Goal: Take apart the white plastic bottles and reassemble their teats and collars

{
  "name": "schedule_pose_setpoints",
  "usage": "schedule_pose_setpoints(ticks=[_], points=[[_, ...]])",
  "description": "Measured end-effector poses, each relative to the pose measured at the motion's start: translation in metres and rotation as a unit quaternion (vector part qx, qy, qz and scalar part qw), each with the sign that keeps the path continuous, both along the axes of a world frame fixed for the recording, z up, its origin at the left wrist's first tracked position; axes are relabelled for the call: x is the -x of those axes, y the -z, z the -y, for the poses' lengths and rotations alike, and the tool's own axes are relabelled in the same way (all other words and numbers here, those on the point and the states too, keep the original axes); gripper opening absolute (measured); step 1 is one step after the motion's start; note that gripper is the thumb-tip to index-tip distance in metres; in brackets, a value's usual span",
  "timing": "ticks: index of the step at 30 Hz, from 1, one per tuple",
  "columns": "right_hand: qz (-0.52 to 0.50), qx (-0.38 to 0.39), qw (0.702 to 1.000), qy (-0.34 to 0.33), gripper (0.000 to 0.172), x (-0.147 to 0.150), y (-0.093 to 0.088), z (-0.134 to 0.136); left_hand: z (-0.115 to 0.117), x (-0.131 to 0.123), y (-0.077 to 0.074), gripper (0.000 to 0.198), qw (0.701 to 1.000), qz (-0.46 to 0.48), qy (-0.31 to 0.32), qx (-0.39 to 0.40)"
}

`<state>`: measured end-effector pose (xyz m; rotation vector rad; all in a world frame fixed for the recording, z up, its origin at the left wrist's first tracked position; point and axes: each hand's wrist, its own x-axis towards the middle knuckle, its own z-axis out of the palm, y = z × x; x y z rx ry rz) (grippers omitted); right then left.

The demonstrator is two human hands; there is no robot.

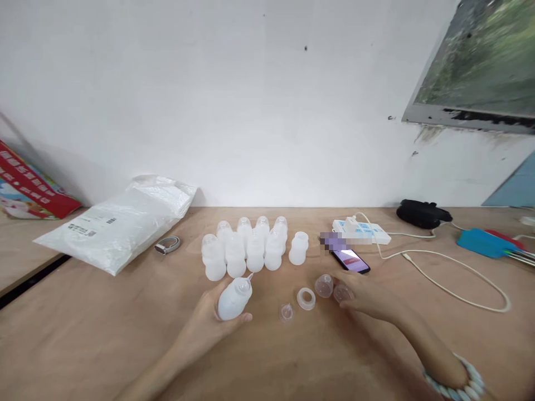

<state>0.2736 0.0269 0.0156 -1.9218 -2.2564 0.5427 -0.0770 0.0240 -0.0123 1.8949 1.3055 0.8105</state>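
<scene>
Mid-frame, a cluster of dome-capped frosted white bottles (pixel 273 256) looks finished while one topless white bottle (pixel 298 250) seems left; at lower centre the left hand (pixel 212 318) grips an uncovered teat-topped white bottle (pixel 232 302), the right hand (pixel 355 291) curling round a clear plastic dome (pixel 343 294).

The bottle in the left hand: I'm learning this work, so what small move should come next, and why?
Probably bring the clear cap at the right hand over to the held bottle: its teat looks uncovered, while the bottles grouped behind it appear to wear clear caps.
</scene>
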Motion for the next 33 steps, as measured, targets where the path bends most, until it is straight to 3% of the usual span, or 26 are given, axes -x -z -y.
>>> schedule_pose_setpoints(ticks=[3, 5, 7, 10, 14, 20, 24, 27, 31, 32, 33], points=[[-0.006, -0.035, 0.999, 0.006, 0.060, 0.016, -0.007, 0.007, -0.001, -0.006, 0.003, 0.057, 0.999, 0.029, 0.017, 0.016], [-0.060, -0.093, 0.993, 0.029, 0.053, 0.032, -0.015, 0.012, 0.000, -0.015, 0.000, 0.057, 0.998, 0.048, 0.033, 0.017], [-0.161, -0.113, 0.980, 0.000, 0.045, 0.053, -0.024, 0.015, 0.001, -0.027, -0.004, 0.055, 0.997, 0.057, 0.044, 0.014], [-0.288, -0.039, 0.950, -0.111, 0.043, 0.087, -0.027, 0.014, 0.002, -0.044, -0.013, 0.041, 0.996, 0.071, 0.058, 0.010], [-0.347, -0.041, 0.931, -0.108, 0.038, 0.117, -0.023, 0.008, 0.004, -0.058, -0.020, 0.031, 0.986, 0.129, 0.098, 0.026], [-0.361, 0.010, 0.927, -0.105, 0.029, 0.125, -0.018, 0.004, 0.010, -0.060, -0.013, 0.030, 0.988, 0.113, 0.076, 0.068], [-0.374, -0.010, 0.923, -0.090, 0.028, 0.126, -0.006, 0.007, 0.015, -0.063, -0.013, 0.026, 0.975, 0.156, 0.091, 0.127], [-0.412, -0.006, 0.902, -0.127, 0.029, 0.125, -0.004, 0.012, 0.018, -0.063, -0.012, 0.022, 0.934, 0.217, 0.161, 0.234], [-0.429, 0.046, 0.855, -0.287, 0.032, 0.112, -0.020, 0.014, 0.023, -0.056, -0.004, 0.037, 0.776, 0.311, 0.327, 0.440], [-0.415, 0.052, 0.849, -0.322, 0.036, 0.106, -0.025, 0.012, 0.024, -0.054, -0.003, 0.043, 0.751, 0.327, 0.351, 0.454], [-0.398, 0.051, 0.849, -0.344, 0.044, 0.100, -0.028, 0.010, 0.025, -0.052, -0.002, 0.047, 0.744, 0.337, 0.362, 0.450]])
